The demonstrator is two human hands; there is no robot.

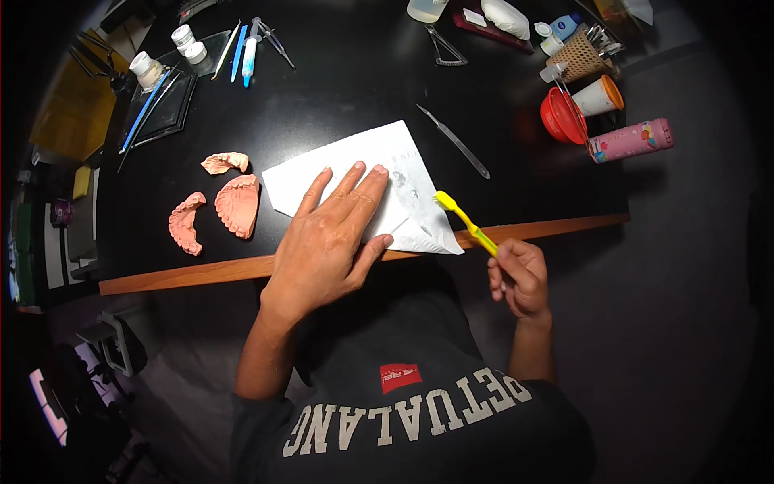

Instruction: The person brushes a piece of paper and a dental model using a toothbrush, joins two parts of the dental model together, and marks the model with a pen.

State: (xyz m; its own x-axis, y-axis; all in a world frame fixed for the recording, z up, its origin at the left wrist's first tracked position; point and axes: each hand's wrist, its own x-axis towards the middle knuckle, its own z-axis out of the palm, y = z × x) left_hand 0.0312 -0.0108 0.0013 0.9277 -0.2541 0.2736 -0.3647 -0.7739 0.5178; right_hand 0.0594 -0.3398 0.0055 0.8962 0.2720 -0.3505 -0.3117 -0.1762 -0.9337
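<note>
Dark shirt: closest thing to the cam, my shirt (451, 347) had pale lettering and a red patch, just below the wood-edged black table (339, 93).
Yellow toothbrush: the toothbrush (467, 221) ran on a slant, head up and to the left, handle down-right into my right hand (522, 278). Head sat right at the tissue's right edge, couldn't tell if it touched.
Right grip: thumb and fingers pinching the handle.
Left grip: left hand (326, 230) was palm down, fingers spread over the white folded tissue (415, 189). One tissue corner poked over the table's front edge.
Scalpel: the scalpel (456, 142) lay beyond the brush, blade end up-left, so pretty much the same slant.
Pink dental casts: three dental casts (239, 206), loosely grouped left of the tissue.
Woven holder: the holder (577, 63) was stuffed with tools, far right.
Cup and bowl: orange-rimmed cup (594, 98) tipped over beside a red bowl (559, 117); couldn't see what was in either.
Pink bottle: the bottle (633, 141) was near those, long axis roughly left to right.
Syringe: syringe (250, 58) at far left, blue stuff inside.
White-lidded jars: the jars (146, 70) stood left of that, contents unclear.
</note>
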